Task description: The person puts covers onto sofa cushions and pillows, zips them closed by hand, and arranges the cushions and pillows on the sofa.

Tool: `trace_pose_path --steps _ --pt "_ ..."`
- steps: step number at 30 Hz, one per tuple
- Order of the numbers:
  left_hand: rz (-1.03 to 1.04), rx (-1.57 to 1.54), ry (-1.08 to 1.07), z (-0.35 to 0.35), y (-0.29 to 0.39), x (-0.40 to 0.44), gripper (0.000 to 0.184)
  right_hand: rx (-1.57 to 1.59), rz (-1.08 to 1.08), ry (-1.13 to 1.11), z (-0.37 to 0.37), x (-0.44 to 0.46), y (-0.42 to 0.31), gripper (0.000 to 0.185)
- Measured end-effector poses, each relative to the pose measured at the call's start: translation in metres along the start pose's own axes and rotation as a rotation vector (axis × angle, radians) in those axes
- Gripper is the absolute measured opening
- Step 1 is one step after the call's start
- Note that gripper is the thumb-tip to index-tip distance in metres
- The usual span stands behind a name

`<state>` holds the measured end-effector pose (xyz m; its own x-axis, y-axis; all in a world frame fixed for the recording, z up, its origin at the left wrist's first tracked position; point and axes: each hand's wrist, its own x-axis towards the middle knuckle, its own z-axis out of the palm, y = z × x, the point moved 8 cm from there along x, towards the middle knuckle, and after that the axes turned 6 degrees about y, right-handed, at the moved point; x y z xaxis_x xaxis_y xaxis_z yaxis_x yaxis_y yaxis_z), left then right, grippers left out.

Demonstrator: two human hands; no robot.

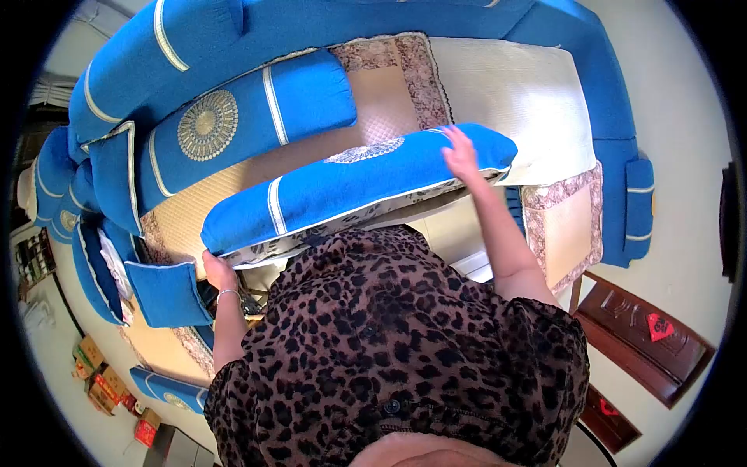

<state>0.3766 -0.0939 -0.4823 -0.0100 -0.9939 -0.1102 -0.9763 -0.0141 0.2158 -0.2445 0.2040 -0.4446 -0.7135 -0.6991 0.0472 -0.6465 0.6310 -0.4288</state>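
Long cushion (342, 173) is in front of the torso, tilted, across the near edge of the sofa seat (381, 100). Blue fabric face, rounded ends, white band, silvery round motif, pale piping, grey-and-white patterned underside. Left hand (219, 272) holds its lower left corner, fingers closed on it. Right hand (461, 156) is at the right end, fingers extended, slightly apart, blurred; can't tell how firmly they touch. Matching bolster (241, 121) lies against the sofa backrest (210, 50). Seat cover is quilted beige with floral border. Square blue pillow (167, 294) sits near left hand.
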Motion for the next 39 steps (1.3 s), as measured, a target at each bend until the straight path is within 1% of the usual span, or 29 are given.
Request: trace_pose_path --steps 1,3,5,6,8,10,11,12,14,16,17,18,19,20,21,22,23,24,25,26,27,28,29,30,31,33,35,37,39 --pt "0.027 0.006 0.019 -0.005 0.004 -0.001 0.024 0.167 -0.079 0.039 0.005 0.006 -0.052 0.049" --pt "0.019 -0.004 0.056 -0.015 0.009 -0.005 0.025 0.127 -0.405 0.052 0.012 0.002 -0.147 0.048" --pt "0.042 -0.01 0.12 -0.016 0.002 -0.008 0.025 -0.014 -0.446 -0.267 0.09 -0.048 -0.121 0.051" --pt "0.123 -0.005 0.137 -0.011 -0.005 -0.009 0.026 -0.01 -0.522 -0.17 0.074 -0.057 -0.11 0.05" --pt "0.108 -0.144 0.176 -0.015 -0.005 -0.024 0.028 -0.037 -0.34 -0.197 0.051 -0.065 -0.056 0.045" --pt "0.105 -0.262 0.214 -0.021 -0.011 -0.035 0.03 -0.113 -0.115 -0.013 0.025 -0.071 0.023 0.036" --pt "0.103 -0.324 0.243 -0.02 -0.007 -0.033 0.031 -0.227 -0.019 -0.037 0.007 -0.069 0.051 0.033" --pt "0.097 -0.386 0.272 -0.021 -0.004 -0.033 0.031 -0.349 0.008 0.024 -0.013 -0.066 0.071 0.032" --pt "0.135 -0.386 0.315 -0.04 0.02 -0.026 0.03 -0.706 0.485 -0.101 -0.031 -0.06 0.133 0.041" --pt "0.14 -0.384 0.336 -0.04 0.018 -0.018 0.027 -0.559 0.789 -0.366 -0.027 -0.028 0.131 0.048" --pt "0.116 -0.461 0.331 -0.039 0.019 -0.016 0.026 -0.462 0.607 -0.063 -0.014 0.002 0.111 0.045" --pt "0.095 -0.537 0.322 -0.041 0.021 -0.014 0.026 -0.245 0.302 0.236 0.009 0.024 0.079 0.044" --pt "0.073 -0.611 0.31 -0.041 0.024 -0.012 0.025 -0.003 0.203 0.254 0.022 0.044 0.023 0.044" --pt "0.14 -0.502 0.359 -0.047 0.03 -0.015 0.024 0.098 0.106 0.165 0.048 0.049 -0.022 0.048" --pt "0.091 -0.65 0.361 -0.047 0.029 -0.016 0.024 0.246 -0.069 0.233 0.087 0.031 -0.054 0.055" --pt "0.043 -0.799 0.358 -0.047 0.029 -0.017 0.024 0.321 -0.042 -0.286 0.096 0.012 -0.103 0.062" --pt "-0.008 -0.949 0.351 -0.045 0.027 -0.017 0.024 0.201 -0.171 -0.263 0.112 -0.027 -0.096 0.061" --pt "0.036 -0.843 0.358 -0.047 0.023 -0.018 0.025 0.076 -0.299 -0.238 0.13 -0.052 -0.085 0.06" --pt "0.132 -0.759 0.364 -0.046 0.018 -0.018 0.027 -0.017 -0.101 -0.388 0.126 -0.053 -0.044 0.065" --pt "0.118 -0.699 0.37 -0.048 0.022 -0.022 0.026 -0.11 0.094 -0.537 0.11 -0.061 0.015 0.07" --pt "0.111 -0.63 0.369 -0.055 0.025 -0.026 0.024 -0.227 0.291 -0.337 0.096 -0.075 0.089 0.068" --pt "0.122 -0.685 0.372 -0.057 0.022 -0.024 0.024 -0.413 0.364 -0.313 0.04 -0.081 0.11 0.07" --pt "0.132 -0.747 0.379 -0.057 0.021 -0.02 0.023 -0.39 0.62 -0.518 0.012 -0.09 0.157 0.071" --pt "0.139 -0.813 0.385 -0.055 0.018 -0.016 0.023 -0.446 0.898 -0.489 -0.005 -0.119 0.221 0.076" --pt "-0.02 -1.168 0.29 -0.038 0.002 -0.006 0.023 -0.394 1.007 -0.322 -0.023 -0.119 0.241 0.076" --pt "0.003 -1.17 0.221 -0.05 0.027 -0.002 0.024 -0.289 1.207 0.033 -0.062 -0.127 0.272 0.074" --pt "-0.072 -1.288 0.194 -0.047 0.028 0.003 0.025 -0.476 0.921 0.284 -0.056 -0.105 0.241 0.074" --pt "0.128 -1.131 0.222 -0.035 -0.006 0.024 0.03 -0.268 0.958 -0.206 0.045 -0.152 0.253 0.08" --pt "0.03 -1.066 0.158 -0.026 -0.018 0.037 0.034 -0.22 1.316 0.008 0.028 -0.183 0.25 0.091"
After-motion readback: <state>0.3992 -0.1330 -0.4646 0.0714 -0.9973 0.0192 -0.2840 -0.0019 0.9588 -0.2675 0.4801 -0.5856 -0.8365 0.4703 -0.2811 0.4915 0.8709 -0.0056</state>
